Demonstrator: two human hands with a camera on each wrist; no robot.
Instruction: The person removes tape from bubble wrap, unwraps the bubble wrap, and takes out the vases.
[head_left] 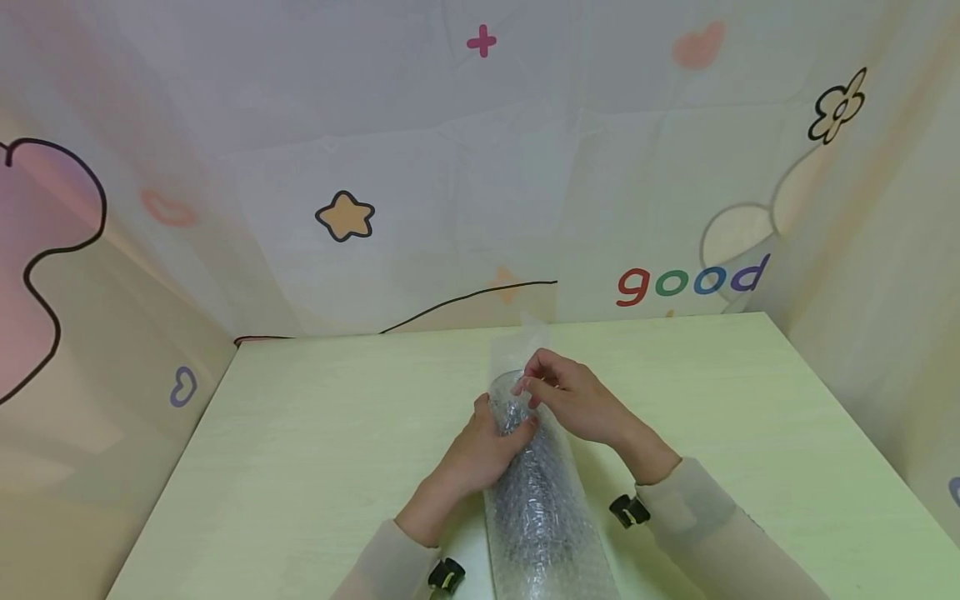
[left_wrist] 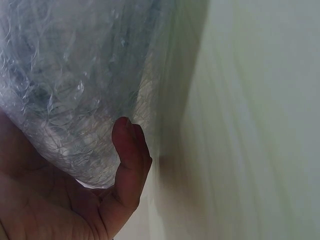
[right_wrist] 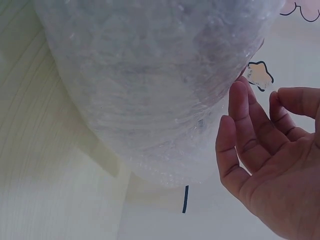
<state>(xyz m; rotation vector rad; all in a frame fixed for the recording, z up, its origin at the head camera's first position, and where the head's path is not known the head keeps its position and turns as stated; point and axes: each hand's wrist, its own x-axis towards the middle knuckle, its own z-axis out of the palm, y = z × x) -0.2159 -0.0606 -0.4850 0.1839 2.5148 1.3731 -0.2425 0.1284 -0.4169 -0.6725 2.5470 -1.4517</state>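
Note:
A long roll of bubble wrap [head_left: 534, 517] lies lengthwise on the table, wrapped around a dark object whose kind the wrap hides. My left hand [head_left: 480, 450] grips the roll near its far end, thumb over the top and fingers around the left side. In the left wrist view, curled fingers [left_wrist: 131, 160] press against the wrap [left_wrist: 75, 85]. My right hand [head_left: 573, 396] is at the far end, above the wrap. Seen from the right wrist, its thumb and index finger pinch together beside a small clear strip [right_wrist: 259, 76], like tape, while the other fingers curve close to the wrap.
The pale wood-grain table [head_left: 337, 442] extends on both sides of the roll. Loose bubble wrap [head_left: 517, 342] sticks up past the far end, near the table's back edge. A printed curtain [head_left: 450, 183] hangs behind and at both sides.

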